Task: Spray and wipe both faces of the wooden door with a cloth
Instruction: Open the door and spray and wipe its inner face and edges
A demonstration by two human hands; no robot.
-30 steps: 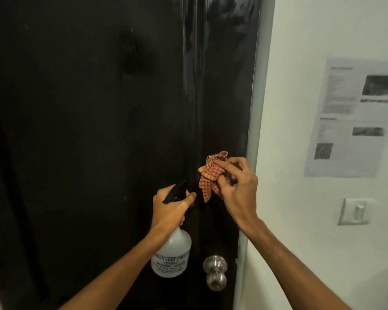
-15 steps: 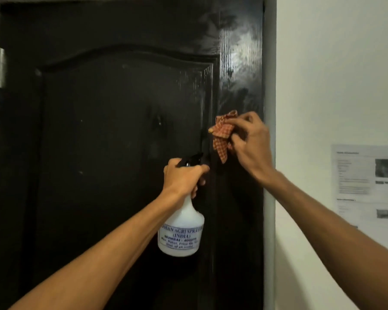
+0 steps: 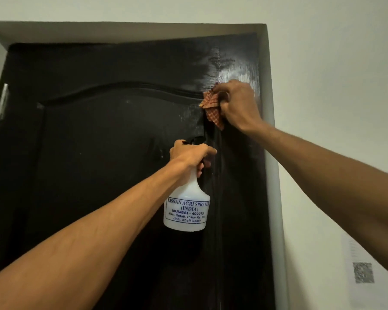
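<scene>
While my right grip (image 3: pixel 238 106) clenches the crumpled red-checked cloth (image 3: pixel 212 108) against the dark wooden door (image 3: pixel 99 175), upper right of frame, my left grip (image 3: pixel 188 155) grasps the white plastic spray bottle (image 3: pixel 186 209) mid-frame; wiping seems partway, other face unseen.

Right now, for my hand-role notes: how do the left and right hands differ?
The left hand grips the white spray bottle; the right hand holds the checked cloth. The right hand is higher, far right on the door; the left hand lower, nearer centre. Both are raised.

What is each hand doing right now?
Left hand: closed, gripping the spray bottle.
Right hand: closed, holding the checked cloth against the door.
</scene>
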